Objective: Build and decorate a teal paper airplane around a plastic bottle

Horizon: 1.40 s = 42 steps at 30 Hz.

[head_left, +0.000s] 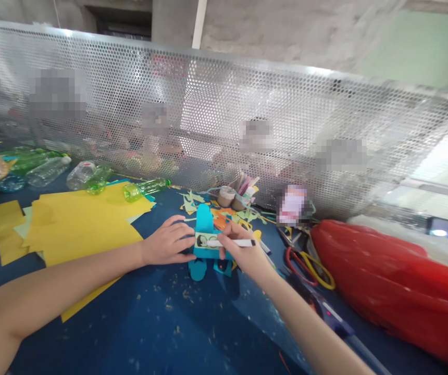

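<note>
A blue cut-out craft piece (204,219) lies on the dark blue table, its long part pointing away from me. Across it runs a pale green strip (205,237) with black shapes drawn on it. My left hand (172,242) lies flat with fingers spread, the fingertips at the strip's left end. In my right hand (240,251) is a white marker pen (243,242) with a black end, pinched between thumb and fingers. Its tip is over the right part of the strip. A small blue piece with black marks (222,266) sits below, partly shaded.
Yellow sheets (87,224) cover the left side, with a green plastic bottle (146,190) on them. Paper scraps (193,200) lie behind the craft piece. Scissors (318,268) and a red plastic bag (388,286) are to the right. A perforated metal screen (216,99) stands behind.
</note>
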Each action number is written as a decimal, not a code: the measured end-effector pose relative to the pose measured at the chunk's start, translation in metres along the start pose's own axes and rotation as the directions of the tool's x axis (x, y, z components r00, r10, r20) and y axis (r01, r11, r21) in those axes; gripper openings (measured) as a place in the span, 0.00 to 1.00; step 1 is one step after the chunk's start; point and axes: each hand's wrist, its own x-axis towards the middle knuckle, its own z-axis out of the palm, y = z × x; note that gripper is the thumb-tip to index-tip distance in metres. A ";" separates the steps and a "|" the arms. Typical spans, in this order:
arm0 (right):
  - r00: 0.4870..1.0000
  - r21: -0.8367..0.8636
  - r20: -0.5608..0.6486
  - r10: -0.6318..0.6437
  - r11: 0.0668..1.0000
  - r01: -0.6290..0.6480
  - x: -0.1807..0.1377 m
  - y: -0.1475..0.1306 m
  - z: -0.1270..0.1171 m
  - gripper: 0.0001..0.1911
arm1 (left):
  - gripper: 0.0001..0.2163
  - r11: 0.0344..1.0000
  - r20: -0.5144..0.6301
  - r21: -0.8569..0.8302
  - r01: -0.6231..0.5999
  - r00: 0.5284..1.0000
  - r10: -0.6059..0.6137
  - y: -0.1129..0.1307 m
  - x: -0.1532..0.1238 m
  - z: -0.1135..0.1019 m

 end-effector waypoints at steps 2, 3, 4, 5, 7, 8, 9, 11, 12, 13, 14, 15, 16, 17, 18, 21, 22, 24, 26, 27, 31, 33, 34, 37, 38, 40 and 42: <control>1.000 -0.012 0.000 -0.004 1.000 0.004 0.000 -0.001 0.000 0.11 | 0.12 1.000 -0.003 0.001 0.001 1.000 -0.001 0.000 0.000 0.000; 1.000 -0.013 -0.001 -0.008 1.000 0.008 0.000 -0.001 0.000 0.11 | 0.12 1.000 -0.005 0.002 0.002 1.000 -0.002 0.001 0.000 0.000; 1.000 -0.012 -0.001 -0.012 1.000 0.012 0.000 -0.001 -0.001 0.11 | 0.12 1.000 -0.005 0.003 0.004 1.000 -0.004 0.001 0.000 -0.001; 1.000 -0.013 0.000 -0.014 1.000 0.014 0.000 -0.001 -0.001 0.10 | 0.12 1.000 -0.005 0.003 0.005 1.000 -0.005 0.001 0.000 -0.001; 1.000 -0.024 0.000 -0.009 1.000 0.009 0.000 -0.001 -0.001 0.10 | 0.12 1.000 -0.002 0.003 0.005 1.000 -0.005 0.001 0.000 -0.001; 1.000 -0.029 -0.002 -0.004 1.000 0.004 0.000 -0.001 -0.002 0.10 | 0.12 1.000 -0.001 0.002 0.005 1.000 -0.005 0.001 0.000 -0.001; 1.000 -0.032 -0.003 0.001 0.999 -0.001 0.001 -0.001 -0.002 0.10 | 0.12 1.000 0.000 0.003 0.004 1.000 -0.004 0.001 0.000 -0.001; 1.000 -0.034 -0.007 0.003 0.999 -0.003 0.001 -0.001 -0.002 0.10 | 0.12 1.000 0.000 0.007 0.005 1.000 -0.005 0.000 0.000 0.000; 1.000 -0.035 -0.008 0.001 0.999 -0.001 0.001 -0.001 -0.002 0.10 | 0.12 1.000 0.001 0.008 0.007 1.000 -0.007 0.000 0.000 0.000; 1.000 -0.036 -0.006 -0.001 0.999 0.001 0.001 -0.001 -0.002 0.10 | 0.12 1.000 0.002 0.009 0.009 1.000 -0.009 0.000 0.000 0.000; 1.000 -0.041 -0.003 -0.004 0.999 0.004 0.001 -0.001 -0.002 0.10 | 0.11 1.000 0.003 0.009 0.011 1.000 -0.011 0.000 -0.001 0.000; 1.000 -0.047 0.002 -0.007 0.999 0.007 0.001 -0.001 -0.003 0.11 | 0.11 1.000 0.005 0.009 0.012 1.000 -0.012 0.000 -0.001 0.001; 1.000 -0.052 0.006 -0.009 0.999 0.009 0.001 -0.001 -0.003 0.11 | 0.11 1.000 0.006 0.008 0.013 1.000 -0.013 0.000 -0.001 0.001; 1.000 -0.056 0.010 -0.009 0.998 0.009 0.001 -0.001 -0.003 0.11 | 0.12 1.000 0.007 0.007 0.012 1.000 -0.012 0.000 -0.001 0.001; 1.000 -0.059 0.009 -0.008 0.998 0.009 0.001 -0.002 -0.003 0.11 | 0.12 1.000 0.006 0.007 0.010 1.000 -0.010 0.000 -0.001 0.001; 1.000 -0.052 0.002 -0.005 0.999 0.005 0.000 -0.003 -0.003 0.10 | 0.12 1.000 0.004 0.006 0.008 1.000 -0.008 0.000 -0.001 0.001; 1.000 -0.051 0.004 0.001 0.999 -0.001 0.000 -0.003 -0.003 0.10 | 0.12 1.000 0.004 0.004 0.009 1.000 -0.009 0.000 0.000 0.000; 1.000 -0.049 0.012 0.017 0.999 -0.016 0.000 -0.003 -0.003 0.10 | 0.11 1.000 0.007 0.000 0.012 1.000 -0.012 0.000 0.000 0.000; 0.999 -0.044 0.020 0.027 0.999 -0.026 0.000 -0.002 -0.003 0.10 | 0.11 1.000 0.007 -0.003 0.014 1.000 -0.014 0.000 0.000 0.000; 0.999 -0.040 0.022 0.024 0.999 -0.023 0.000 -0.002 -0.003 0.10 | 0.11 1.000 0.008 -0.003 0.015 1.000 -0.015 0.000 0.000 0.000; 1.000 -0.039 0.021 0.015 0.999 -0.014 0.000 -0.002 -0.003 0.10 | 0.11 1.000 0.013 0.000 0.022 1.000 -0.022 0.000 0.000 0.000; 0.999 -0.049 0.016 0.032 0.998 -0.031 0.000 -0.003 -0.003 0.10 | 0.12 1.000 0.003 0.000 0.016 1.000 -0.016 0.000 0.000 0.000; 0.999 -0.051 0.014 0.038 0.998 -0.037 0.000 -0.004 -0.003 0.10 | 0.12 1.000 -0.001 -0.002 0.011 1.000 -0.011 0.000 0.000 0.000; 0.999 -0.041 0.011 0.037 0.998 -0.037 0.000 -0.004 -0.003 0.10 | 0.12 1.000 -0.009 -0.003 0.007 1.000 -0.007 0.000 0.000 0.000; 0.999 -0.038 0.012 0.035 0.999 -0.035 0.000 -0.003 -0.003 0.10 | 0.12 1.000 -0.008 -0.002 0.009 1.000 -0.009 0.001 0.000 0.000; 1.000 -0.024 0.008 0.027 0.999 -0.027 0.001 -0.001 -0.003 0.10 | 0.12 1.000 -0.001 0.000 0.014 1.000 -0.014 0.000 0.000 0.000; 1.000 0.003 -0.020 0.006 1.000 -0.006 0.001 -0.001 -0.005 0.10 | 0.12 1.000 0.013 -0.007 0.023 1.000 -0.023 0.000 0.000 0.000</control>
